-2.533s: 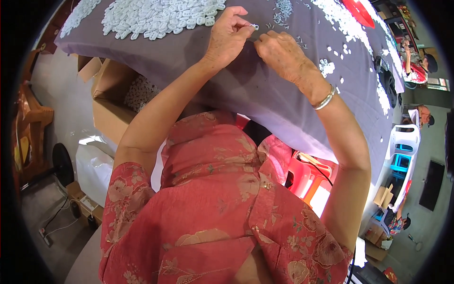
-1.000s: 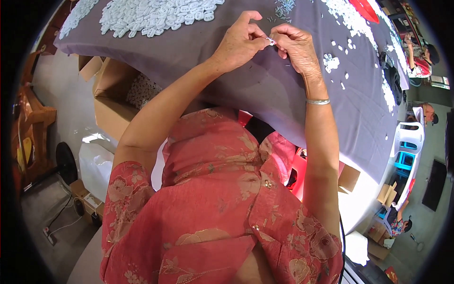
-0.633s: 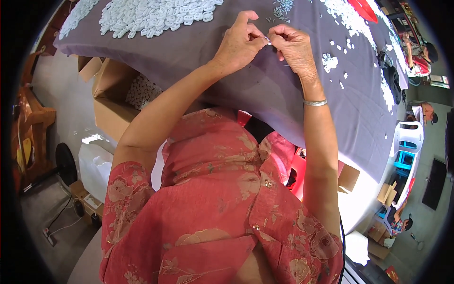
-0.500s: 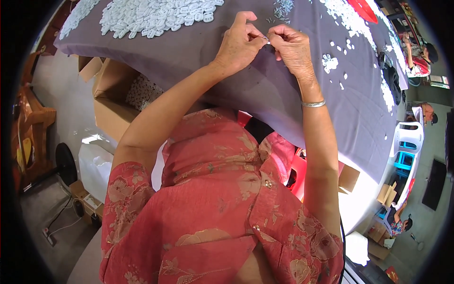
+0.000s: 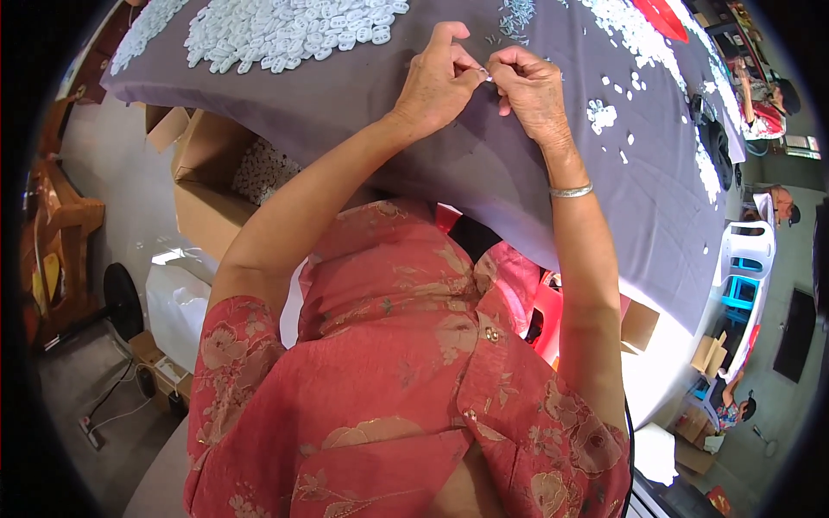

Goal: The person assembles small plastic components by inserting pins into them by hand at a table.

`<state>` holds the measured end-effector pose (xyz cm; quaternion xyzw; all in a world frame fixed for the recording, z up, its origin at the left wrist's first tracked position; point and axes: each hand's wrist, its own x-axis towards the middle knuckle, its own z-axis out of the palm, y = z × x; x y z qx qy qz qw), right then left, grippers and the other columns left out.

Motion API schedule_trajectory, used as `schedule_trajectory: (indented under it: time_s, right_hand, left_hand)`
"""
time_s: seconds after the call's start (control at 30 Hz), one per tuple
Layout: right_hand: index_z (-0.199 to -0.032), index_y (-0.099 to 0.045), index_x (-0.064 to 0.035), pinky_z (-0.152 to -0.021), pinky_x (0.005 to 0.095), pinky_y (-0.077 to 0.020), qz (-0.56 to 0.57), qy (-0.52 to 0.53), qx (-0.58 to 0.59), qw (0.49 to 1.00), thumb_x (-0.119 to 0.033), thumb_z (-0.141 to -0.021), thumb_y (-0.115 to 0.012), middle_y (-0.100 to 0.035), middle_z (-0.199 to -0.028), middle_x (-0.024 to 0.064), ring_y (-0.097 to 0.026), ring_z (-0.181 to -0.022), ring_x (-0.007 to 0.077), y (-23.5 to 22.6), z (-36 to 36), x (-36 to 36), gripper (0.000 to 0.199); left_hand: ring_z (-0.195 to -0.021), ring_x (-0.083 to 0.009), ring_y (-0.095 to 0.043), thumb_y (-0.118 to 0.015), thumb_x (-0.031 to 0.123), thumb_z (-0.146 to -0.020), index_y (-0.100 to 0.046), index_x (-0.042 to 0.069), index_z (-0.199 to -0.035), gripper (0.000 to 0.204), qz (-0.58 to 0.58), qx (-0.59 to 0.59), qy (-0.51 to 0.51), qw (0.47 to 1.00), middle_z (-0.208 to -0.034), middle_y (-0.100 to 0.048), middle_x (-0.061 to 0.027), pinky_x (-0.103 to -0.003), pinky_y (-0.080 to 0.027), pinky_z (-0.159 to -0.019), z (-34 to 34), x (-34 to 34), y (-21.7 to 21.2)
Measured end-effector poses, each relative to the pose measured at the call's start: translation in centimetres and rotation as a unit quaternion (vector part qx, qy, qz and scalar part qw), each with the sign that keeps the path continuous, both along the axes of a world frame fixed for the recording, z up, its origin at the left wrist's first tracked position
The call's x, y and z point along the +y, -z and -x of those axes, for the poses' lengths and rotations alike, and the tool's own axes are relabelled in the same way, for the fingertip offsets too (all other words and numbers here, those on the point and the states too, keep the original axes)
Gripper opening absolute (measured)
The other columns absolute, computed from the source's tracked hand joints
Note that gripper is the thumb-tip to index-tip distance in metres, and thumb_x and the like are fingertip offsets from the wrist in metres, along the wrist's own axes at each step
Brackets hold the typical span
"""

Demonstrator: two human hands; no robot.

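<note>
"What's in view?"
"A grey-purple surface (image 5: 639, 216), with a white pile (image 5: 294, 34) near its left corner."
"Anything held?"
"Left hand (image 5: 434, 88) and right hand (image 5: 534, 97) meet inside the near edge, both pinching a tiny piece (image 5: 488, 78)."

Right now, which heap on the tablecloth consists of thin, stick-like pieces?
The small blue-grey heap at the picture's top edge, just beyond the right hand; the pale left heaps and white right heap have wider pieces.

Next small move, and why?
Probably a gentle push of the bare right hand toward the bare left hand: both pinch at one small white, plastic-looking piece, almost nose to nose. It's mostly hidden, so I'd push lightly.
</note>
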<state>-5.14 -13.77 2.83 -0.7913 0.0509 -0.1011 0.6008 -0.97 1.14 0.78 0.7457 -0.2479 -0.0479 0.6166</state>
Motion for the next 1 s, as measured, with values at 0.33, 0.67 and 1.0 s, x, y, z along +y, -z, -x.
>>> schedule_trajectory:
  time_s: [0.33, 0.67, 1.0]
  right_hand:
    - [-0.086, -0.066, 0.0007, -0.041, 0.021, -0.0428, -0.036, 0.002, 0.03, 0.999, -0.013, -0.085, -0.055, -0.054, -0.065, 0.0007, -0.049, -0.052, 0.006, -0.5, 0.2, 0.0, 0.017]
    - [-0.081, -0.064, 0.0002, -0.041, 0.0215, -0.0423, -0.037, -0.019, 0.041, 0.998, -0.019, -0.086, -0.053, -0.054, -0.066, 0.0019, -0.049, -0.054, 0.007, -0.8, 0.1, -0.2, 0.023]
    - [-0.082, -0.068, -0.0046, -0.04, 0.0184, -0.0392, 0.111, -0.028, 0.022, 0.993, -0.02, -0.086, -0.069, -0.054, -0.059, -0.0037, -0.046, -0.047, 0.0022, -0.2, -0.4, -0.7, 0.016]
  left_hand:
    - [-0.072, -0.0097, -0.057, -0.065, 0.006, -0.083, -0.038, 0.001, -0.125, 0.05, 0.024, 0.001, 0.021, 0.999, -0.084, -0.064, -0.0048, -0.025, -0.048, -0.064, -0.3, 0.0, 0.3]
    - [-0.076, -0.0096, -0.058, -0.064, 0.006, -0.084, -0.038, 0.002, -0.125, 0.048, 0.009, 0.006, 0.034, 0.999, -0.084, -0.064, -0.0043, -0.024, -0.047, -0.07, -0.2, 0.1, 0.0]
    - [-0.067, -0.0177, -0.06, -0.065, 0.008, -0.082, -0.04, 0.001, -0.121, 0.046, -0.004, -0.043, 0.026, 0.999, -0.078, -0.063, -0.0083, -0.032, -0.049, -0.065, -0.4, 0.0, 0.3]
